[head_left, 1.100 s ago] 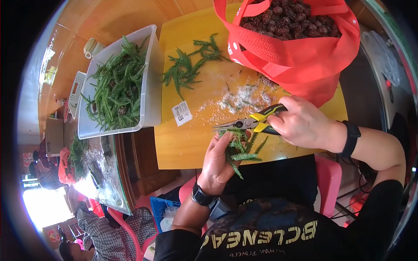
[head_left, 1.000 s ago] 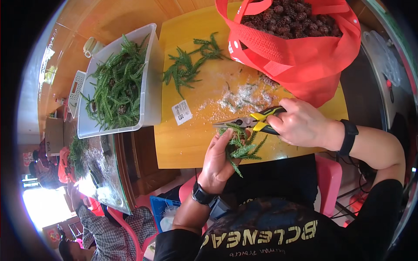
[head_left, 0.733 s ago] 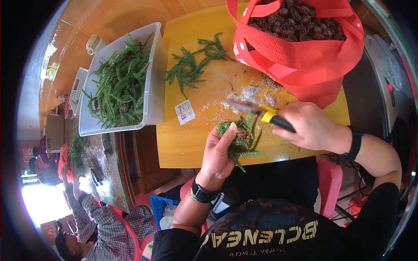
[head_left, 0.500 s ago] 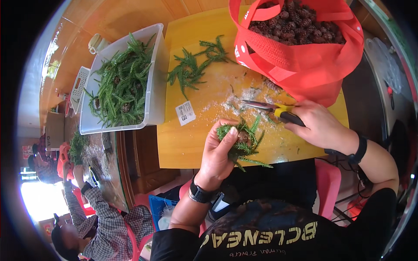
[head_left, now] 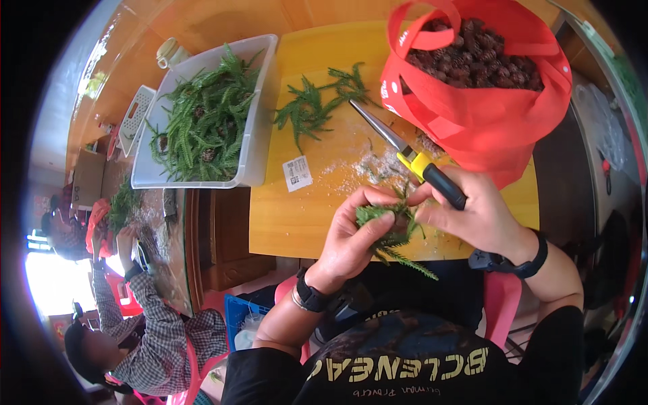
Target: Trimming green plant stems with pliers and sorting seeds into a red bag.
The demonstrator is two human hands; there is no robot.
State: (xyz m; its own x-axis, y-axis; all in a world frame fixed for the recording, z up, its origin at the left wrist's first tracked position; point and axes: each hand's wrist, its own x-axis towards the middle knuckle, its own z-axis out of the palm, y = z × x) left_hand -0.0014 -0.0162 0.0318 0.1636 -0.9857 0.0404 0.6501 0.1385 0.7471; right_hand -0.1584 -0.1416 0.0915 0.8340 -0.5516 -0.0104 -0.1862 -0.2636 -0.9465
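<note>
A sprig of green artificial pine is gripped in my left hand, thumb laid across it, above the table's near edge. My right hand keeps a pair of long-nose pliers with yellow-and-black handles against its palm, jaws pointing up and to the left. Thumb and forefinger of that hand reach the sprig's right side; whether they pinch a piece of it I cannot tell. The sprig's centre is partly covered by my fingers.
On the yellow table, a clear plastic bin holds pine sprigs and a few cones. A red bag of pine cones stands at right. Loose sprigs, a white label and white crumbs lie between. A co-worker sits at left.
My right hand has come left to the sprig, and the pliers have swung to point more upward. The cone seen in the sprig is now covered. The view has shifted slightly.
</note>
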